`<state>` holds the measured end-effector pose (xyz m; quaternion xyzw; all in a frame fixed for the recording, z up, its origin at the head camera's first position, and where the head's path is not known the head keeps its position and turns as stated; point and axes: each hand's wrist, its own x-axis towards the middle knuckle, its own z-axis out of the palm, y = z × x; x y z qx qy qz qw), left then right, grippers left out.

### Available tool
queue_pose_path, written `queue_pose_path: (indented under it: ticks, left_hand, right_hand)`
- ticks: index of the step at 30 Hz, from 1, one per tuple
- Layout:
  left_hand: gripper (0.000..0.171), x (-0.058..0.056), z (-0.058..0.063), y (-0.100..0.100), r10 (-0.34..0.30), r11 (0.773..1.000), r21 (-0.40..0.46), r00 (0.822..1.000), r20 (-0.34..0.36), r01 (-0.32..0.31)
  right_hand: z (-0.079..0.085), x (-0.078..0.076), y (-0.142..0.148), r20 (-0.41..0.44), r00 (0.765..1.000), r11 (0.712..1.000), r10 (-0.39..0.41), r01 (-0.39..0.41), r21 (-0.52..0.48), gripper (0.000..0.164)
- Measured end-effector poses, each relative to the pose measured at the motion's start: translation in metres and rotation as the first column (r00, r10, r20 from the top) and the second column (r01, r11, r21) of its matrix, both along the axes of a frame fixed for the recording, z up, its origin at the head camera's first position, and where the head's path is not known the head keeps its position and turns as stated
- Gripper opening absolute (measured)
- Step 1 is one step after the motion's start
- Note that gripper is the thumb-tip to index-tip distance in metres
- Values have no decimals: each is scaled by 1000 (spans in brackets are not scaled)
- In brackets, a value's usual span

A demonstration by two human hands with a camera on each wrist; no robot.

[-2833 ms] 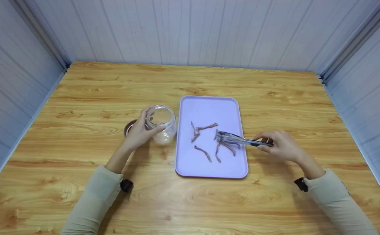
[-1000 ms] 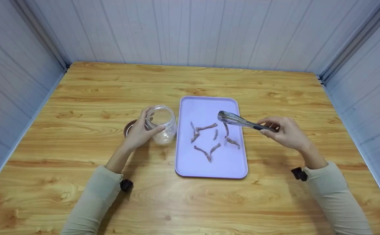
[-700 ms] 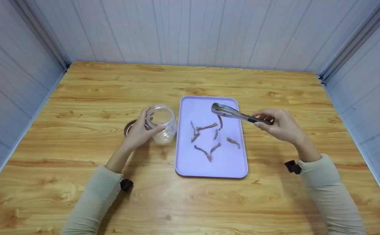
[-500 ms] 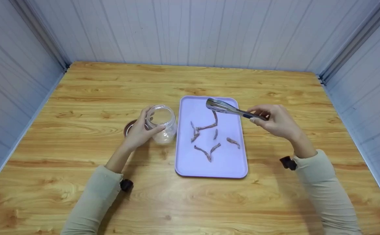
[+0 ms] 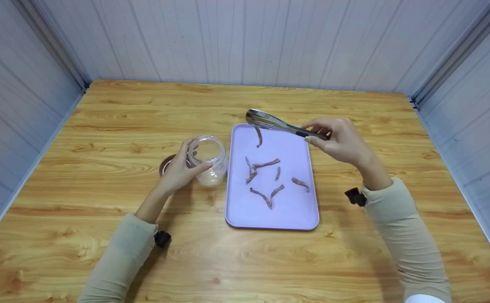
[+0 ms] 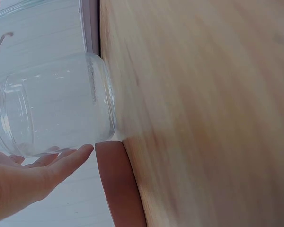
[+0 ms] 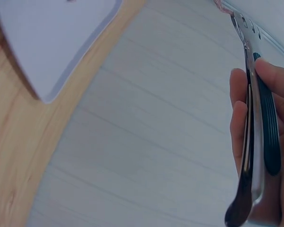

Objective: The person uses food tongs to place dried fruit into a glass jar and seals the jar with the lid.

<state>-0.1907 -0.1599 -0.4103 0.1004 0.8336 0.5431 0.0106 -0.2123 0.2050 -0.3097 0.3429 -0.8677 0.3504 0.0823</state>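
Note:
My left hand (image 5: 180, 171) grips a clear glass jar (image 5: 212, 173), which stands uncovered beside the tray's left edge. In the left wrist view the fingers and thumb wrap round the upper part of the jar (image 6: 57, 106). My right hand (image 5: 337, 142) squeezes a pair of metal tongs (image 5: 272, 122) with dark grips. From the tongs' tip hangs a thin brown dried strip (image 5: 259, 138), over the far left part of the lilac tray (image 5: 278, 216). The right wrist view shows fingers and thumb pressing the tongs (image 7: 258, 118) together.
Several more brown strips (image 5: 266, 163) lie on the tray, among them a V-shaped pair (image 5: 269, 200) and a short piece (image 5: 300, 183). A brown lid (image 5: 166, 165) rests on the wooden table (image 5: 186, 261) behind my left hand. Panelled walls (image 5: 245, 42) enclose the table.
The tongs have picked a strip off the tray, risen, and moved left and away towards the tray's far left corner. Other strips shifted during the pickup. My left hand and the jar stay put.

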Motion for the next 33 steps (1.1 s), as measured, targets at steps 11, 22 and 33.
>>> queue_pose_path:
  ticks: [11, 22, 33]
  left_hand:
    - [80, -1, 0, 0, 7, 1000, 15, 1000, -17, -6]
    - [79, -2, -1, 0, -4, 1000, 1, 1000, -19, 4]
    - [79, -2, -2, 0, 8, 1000, -17, 1000, -11, -8]
  right_hand:
    - [-6, -4, -34, -75, 997, 996, -6, -1, -90, 17]
    - [-17, -3, -70, -110, 994, 991, -1, -13, -132, 17]
    - [-27, -2, -92, -86, 995, 994, 52, -60, -96, 19]
